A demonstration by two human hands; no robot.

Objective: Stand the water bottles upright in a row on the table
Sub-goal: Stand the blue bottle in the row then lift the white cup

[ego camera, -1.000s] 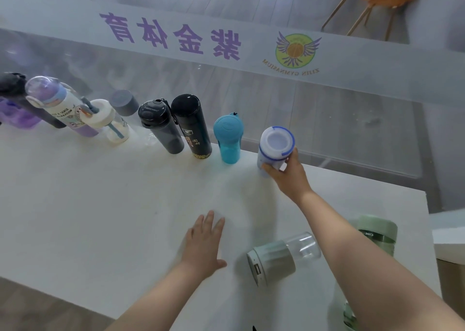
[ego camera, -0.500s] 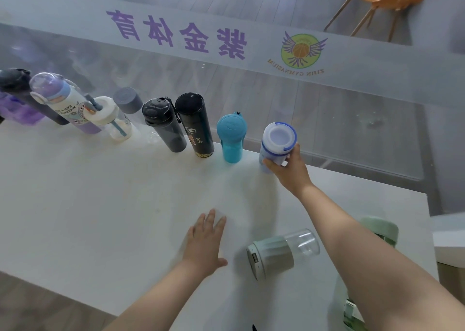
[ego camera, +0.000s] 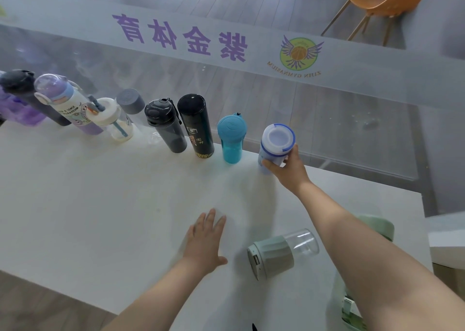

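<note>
- The right hand (ego camera: 286, 169) is wrapped around the white bottle with the blue ring (ego camera: 275, 145). The fingers are curled on its lower side, so the hand is closed on it.
- This bottle stands upright at the right end of the row, at the far edge of the desk (ego camera: 100, 204). It is just beside the small blue bottle (ego camera: 231, 139), not touching it.
- More bottles stand in the row to the left, like the tall black bottle (ego camera: 196, 126) and the dark grey bottle (ego camera: 164, 125).
- The left hand (ego camera: 205, 240) lies flat and open on the desk. It holds nothing.
- One bottle is not up yet, I think. The green and clear bottle (ego camera: 281, 254) lies on its side near the front of the desk.
- Its long side points left to right. The green end faces the left hand and the clear end points to the right.
- It lies just right of the left hand, so that hand is nearer. The right hand is far off at the row and busy.
- Another green thing (ego camera: 377, 227) sits partly hidden behind the right arm. I cannot tell how it stands.
</note>
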